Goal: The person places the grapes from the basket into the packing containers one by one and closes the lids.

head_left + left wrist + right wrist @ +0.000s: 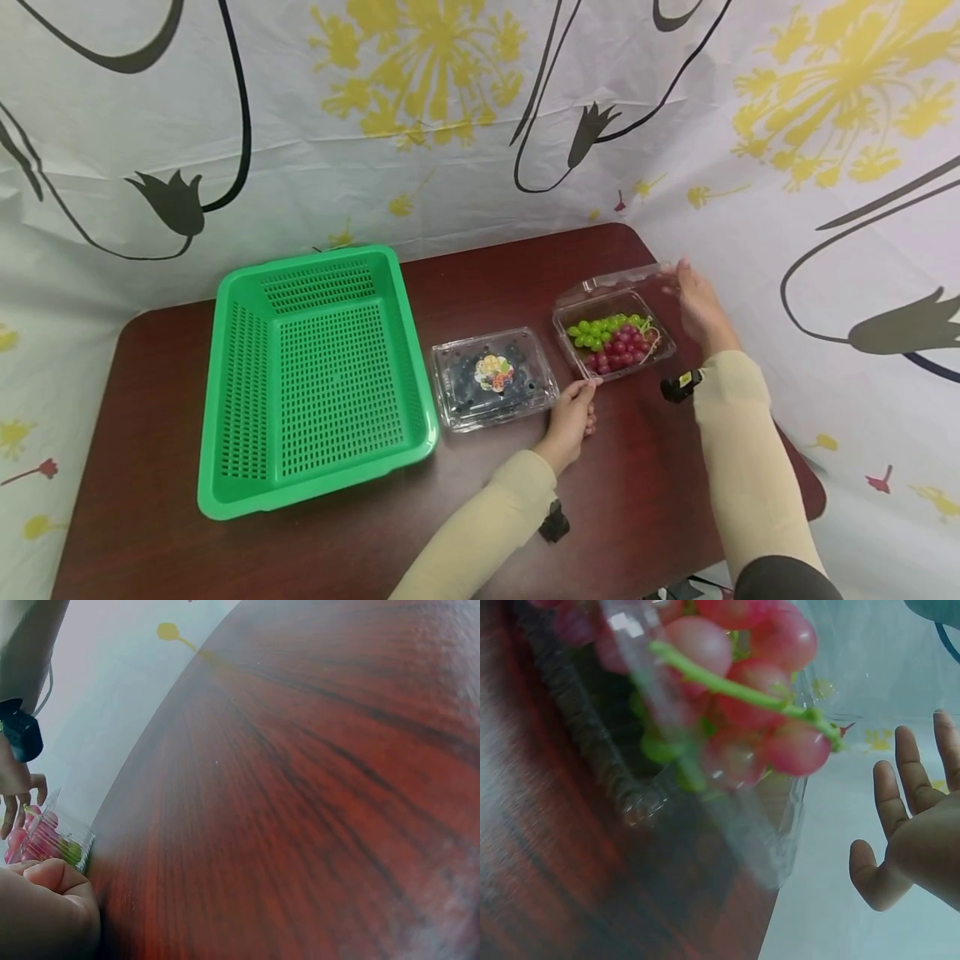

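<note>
A clear plastic clamshell container (647,360) stands on the table with its lid (611,279) raised at the back. Inside lie green grapes (603,330) and red grapes (621,350); the right wrist view shows the red grapes (780,645) and their green stem up close. My left hand (573,421) pinches the container's near left corner with curled fingers. At the lid's right end is my right hand (701,308), its fingers (907,761) spread and fairly straight in the right wrist view. A closed clear container of dark round fruit (465,379) with a fruit sticker (493,373) sits left of the grapes.
A large green plastic basket (416,367) with slotted walls stands on the left of the dark red wooden table (480,283). White patterned cloth (465,192) hangs behind the table and along its right side.
</note>
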Motion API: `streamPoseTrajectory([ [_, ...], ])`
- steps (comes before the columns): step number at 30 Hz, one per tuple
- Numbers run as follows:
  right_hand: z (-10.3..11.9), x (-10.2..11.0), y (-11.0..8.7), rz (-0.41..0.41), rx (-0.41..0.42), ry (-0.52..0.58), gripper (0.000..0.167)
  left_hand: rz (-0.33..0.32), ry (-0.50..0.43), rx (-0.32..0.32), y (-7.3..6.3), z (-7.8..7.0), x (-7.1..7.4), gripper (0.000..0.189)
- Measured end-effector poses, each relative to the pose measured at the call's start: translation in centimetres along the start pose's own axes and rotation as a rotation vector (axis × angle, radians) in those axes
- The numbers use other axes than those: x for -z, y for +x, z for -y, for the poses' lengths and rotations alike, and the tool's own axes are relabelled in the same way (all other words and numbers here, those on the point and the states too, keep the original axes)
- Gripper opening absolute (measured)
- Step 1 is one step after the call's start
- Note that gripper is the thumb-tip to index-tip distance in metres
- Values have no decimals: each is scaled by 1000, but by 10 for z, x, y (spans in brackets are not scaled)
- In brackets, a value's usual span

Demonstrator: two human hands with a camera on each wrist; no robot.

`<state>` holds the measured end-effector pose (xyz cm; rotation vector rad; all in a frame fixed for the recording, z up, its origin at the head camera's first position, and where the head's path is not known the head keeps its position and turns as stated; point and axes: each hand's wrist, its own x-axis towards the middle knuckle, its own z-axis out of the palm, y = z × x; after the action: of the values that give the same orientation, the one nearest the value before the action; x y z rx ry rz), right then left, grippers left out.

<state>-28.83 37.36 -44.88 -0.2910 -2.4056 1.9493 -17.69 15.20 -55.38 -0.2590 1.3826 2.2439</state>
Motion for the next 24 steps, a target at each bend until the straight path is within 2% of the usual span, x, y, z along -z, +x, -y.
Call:
streamPoseTrajectory([
  [6, -11, 5, -13, -13, -52, -51, 34, 1, 2, 2, -1, -2, 0, 27],
  [11, -20, 7, -22, -28, -106, 21, 29, -17, -2, -4, -1, -2, 0, 26],
  [17, -28, 11, -36, 2, -83, 2, 26, -9, -4, 1, -1, -1, -1, 27],
  [23, -40, 14, -53, 23, -68, 45, 23, 2, 3, 1, -1, -1, 0, 27],
  [24, -43, 14, -55, 24, -71, 79, 22, 5, 0, 1, -1, -1, 0, 27],
])
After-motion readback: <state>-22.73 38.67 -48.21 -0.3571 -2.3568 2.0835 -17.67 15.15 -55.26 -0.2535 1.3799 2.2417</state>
